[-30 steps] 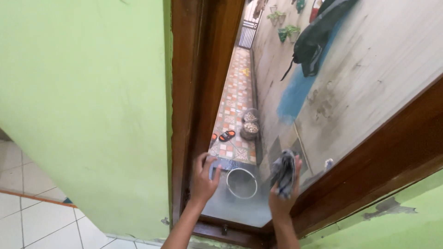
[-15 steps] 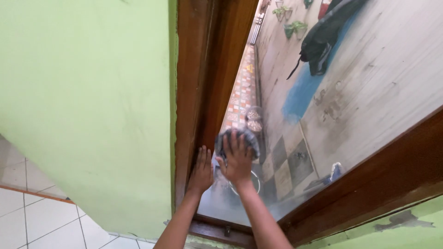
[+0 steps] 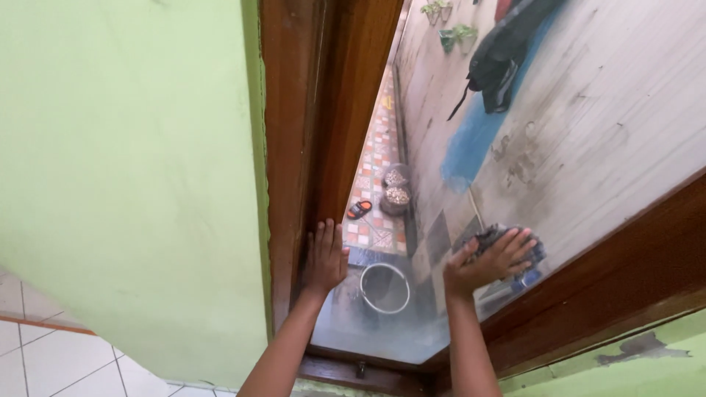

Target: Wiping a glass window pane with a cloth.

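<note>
A glass window pane [image 3: 412, 132] sits in a dark wooden frame [image 3: 294, 147] set into a green wall [image 3: 125, 162]. My left hand [image 3: 323, 257] lies flat with fingers spread against the lower left of the pane, beside the frame. My right hand [image 3: 489, 257] presses a dark grey cloth [image 3: 515, 241] against the glass at the lower right, close to the right frame bar [image 3: 625, 272].
Through the glass I see a tiled alley, a round metal basin [image 3: 384, 288], two pots [image 3: 397, 192], sandals [image 3: 359, 209], a grey outer wall with a dark hanging bag [image 3: 507, 51] and plants [image 3: 448, 29]. White floor tiles [image 3: 44, 353] show at lower left.
My right hand has swept the cloth across the glass, from the lower right to the middle beside my left hand, then back to the lower right. My left hand stayed on the pane.
</note>
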